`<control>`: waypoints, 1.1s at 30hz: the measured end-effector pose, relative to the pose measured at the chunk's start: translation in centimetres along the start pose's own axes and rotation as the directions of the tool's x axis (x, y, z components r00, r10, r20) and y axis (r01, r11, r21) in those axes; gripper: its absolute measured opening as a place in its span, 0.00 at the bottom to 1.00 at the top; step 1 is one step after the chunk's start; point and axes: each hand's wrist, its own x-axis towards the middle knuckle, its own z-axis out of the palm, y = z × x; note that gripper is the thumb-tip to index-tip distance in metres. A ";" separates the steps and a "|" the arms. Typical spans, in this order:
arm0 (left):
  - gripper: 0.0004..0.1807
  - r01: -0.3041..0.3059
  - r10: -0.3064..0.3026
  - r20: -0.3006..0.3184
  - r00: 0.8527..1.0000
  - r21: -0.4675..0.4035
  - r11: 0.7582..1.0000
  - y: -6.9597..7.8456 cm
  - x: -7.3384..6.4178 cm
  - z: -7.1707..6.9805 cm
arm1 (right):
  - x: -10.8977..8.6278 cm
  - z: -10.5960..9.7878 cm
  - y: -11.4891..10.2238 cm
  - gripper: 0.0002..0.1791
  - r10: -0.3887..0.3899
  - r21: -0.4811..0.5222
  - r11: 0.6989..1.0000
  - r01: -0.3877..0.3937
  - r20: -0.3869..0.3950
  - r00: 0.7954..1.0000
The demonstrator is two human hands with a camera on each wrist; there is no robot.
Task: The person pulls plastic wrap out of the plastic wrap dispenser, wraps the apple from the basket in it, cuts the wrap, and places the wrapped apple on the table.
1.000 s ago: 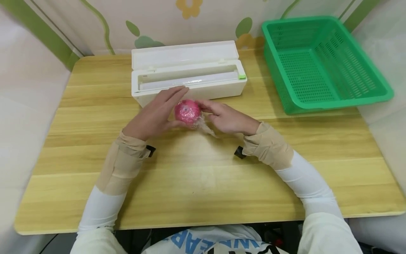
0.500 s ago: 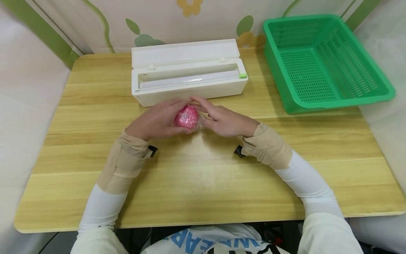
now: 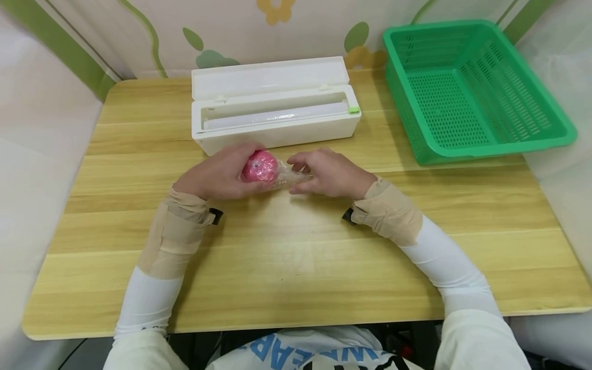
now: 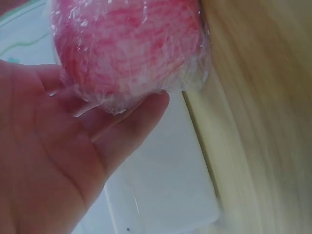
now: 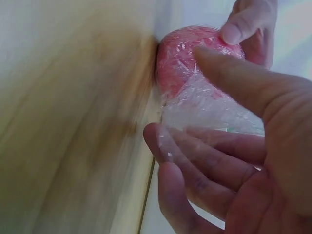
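A pinkish-red apple (image 3: 260, 166) wrapped in clear cling film is near the middle of the table. My left hand (image 3: 226, 172) grips it from the left, thumb on the near side and fingers on the far side. Toward the right, a loose tail of cling film (image 3: 289, 176) sticks out from the fruit. Around that tail my right hand (image 3: 330, 173) is loosely curved. In the right wrist view its thumb (image 5: 234, 78) stands well apart from the fingers (image 5: 209, 156), and the film lies between them.
Behind the hands stands a long white cling film box (image 3: 277, 136), lid raised, with a roll of film (image 3: 277, 116) inside. A green plastic basket (image 3: 509, 153) is at the back right. A patterned curtain (image 3: 305, 31) closes off the table's (image 3: 287, 288) far side.
The wrapped apple has turned and shifted left with my left hand. My right hand has drawn back from it, and the film tail now stretches out to the right.
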 end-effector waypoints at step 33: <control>0.41 -0.072 0.082 -0.089 0.993 0.102 0.992 1.0 0.4 0.1 | -0.4 -0.1 -0.2 0.08 -0.296 -0.092 0.955 0.283 -0.196 0.935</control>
